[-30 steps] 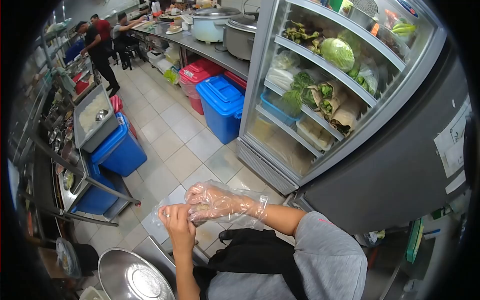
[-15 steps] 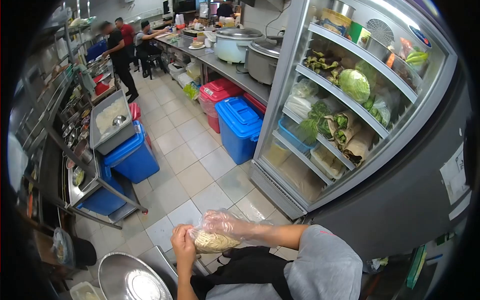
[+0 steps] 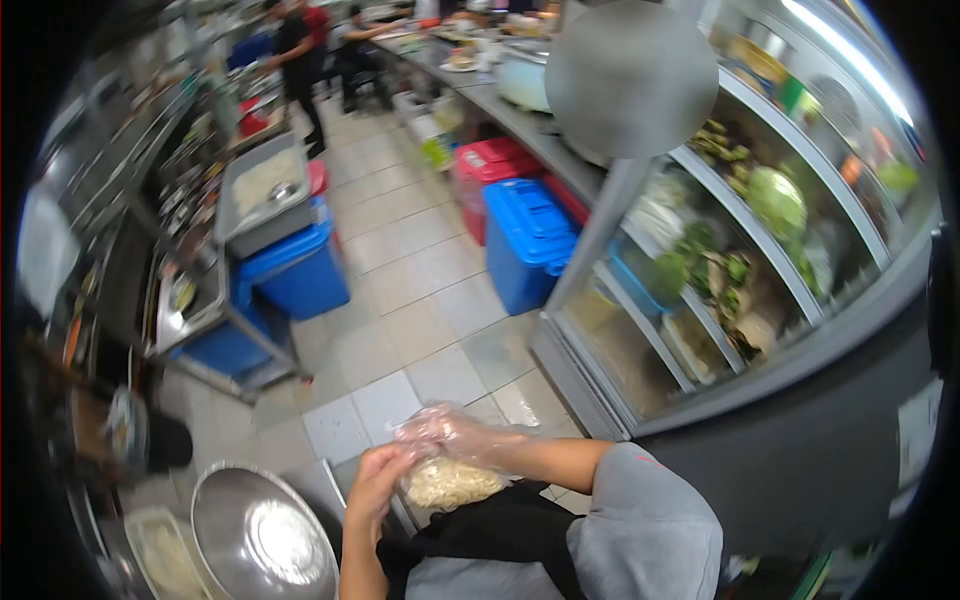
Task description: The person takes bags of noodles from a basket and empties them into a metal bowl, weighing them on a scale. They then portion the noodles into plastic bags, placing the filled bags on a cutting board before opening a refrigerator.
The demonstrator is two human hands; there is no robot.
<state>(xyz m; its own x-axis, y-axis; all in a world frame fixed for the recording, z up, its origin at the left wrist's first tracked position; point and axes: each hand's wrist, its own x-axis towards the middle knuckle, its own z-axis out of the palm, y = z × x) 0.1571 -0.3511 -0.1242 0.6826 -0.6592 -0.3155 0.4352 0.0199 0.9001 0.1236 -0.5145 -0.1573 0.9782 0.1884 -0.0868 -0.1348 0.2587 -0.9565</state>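
A clear plastic bag of pale noodles [image 3: 455, 484] hangs in front of my black apron. My left hand [image 3: 380, 474] is closed on the upper left edge of the bag. A thin clear plastic glove covers my right hand [image 3: 436, 430], whose fingers are closed at the top of the bag, close beside my left fingers. Below and to the left of my hands stands a large, shiny metal bowl [image 3: 262, 530]. Next to it is a pale container [image 3: 165, 560] with light contents.
A glass-door fridge [image 3: 700, 260] with vegetables stands at the right. Lidded blue bin [image 3: 527, 240] and red bin [image 3: 478, 180] sit under the counter. On the left, a grey tub [image 3: 240, 235] rests above blue bins. Several people are at the back.
The view has swung left and blurred somewhat. My fingers have moved closer together at the bag's top, and the noodles hang lower beneath them.
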